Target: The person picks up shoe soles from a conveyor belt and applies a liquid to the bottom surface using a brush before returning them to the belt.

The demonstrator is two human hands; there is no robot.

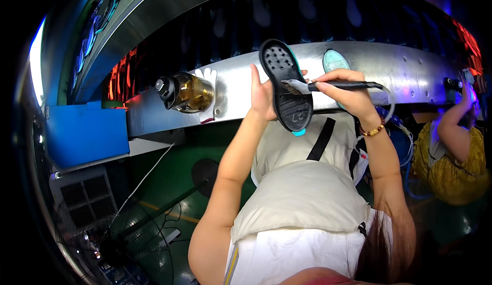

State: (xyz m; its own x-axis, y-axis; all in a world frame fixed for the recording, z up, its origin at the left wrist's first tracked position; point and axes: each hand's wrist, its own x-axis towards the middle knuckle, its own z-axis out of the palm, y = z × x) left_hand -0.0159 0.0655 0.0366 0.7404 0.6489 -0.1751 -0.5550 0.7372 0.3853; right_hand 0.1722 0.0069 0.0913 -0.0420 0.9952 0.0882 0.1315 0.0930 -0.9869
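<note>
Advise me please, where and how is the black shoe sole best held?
Probably grip the black shoe sole at its narrow middle, from the left, fingers underneath: the brush comes from the right over its visible face, so likely keep that face free.

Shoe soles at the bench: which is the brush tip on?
The black sole in the left hand; the pale teal one lies on the metal bench.

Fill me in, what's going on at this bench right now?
The person's left hand holds up a black shoe sole with teal edging. The right hand grips a black-handled brush with a tube at its end, its tip over the sole's middle. A pale green sole-shaped piece lies on the metal bench, partly hidden by the right hand. A bottle is off to the left.
</note>
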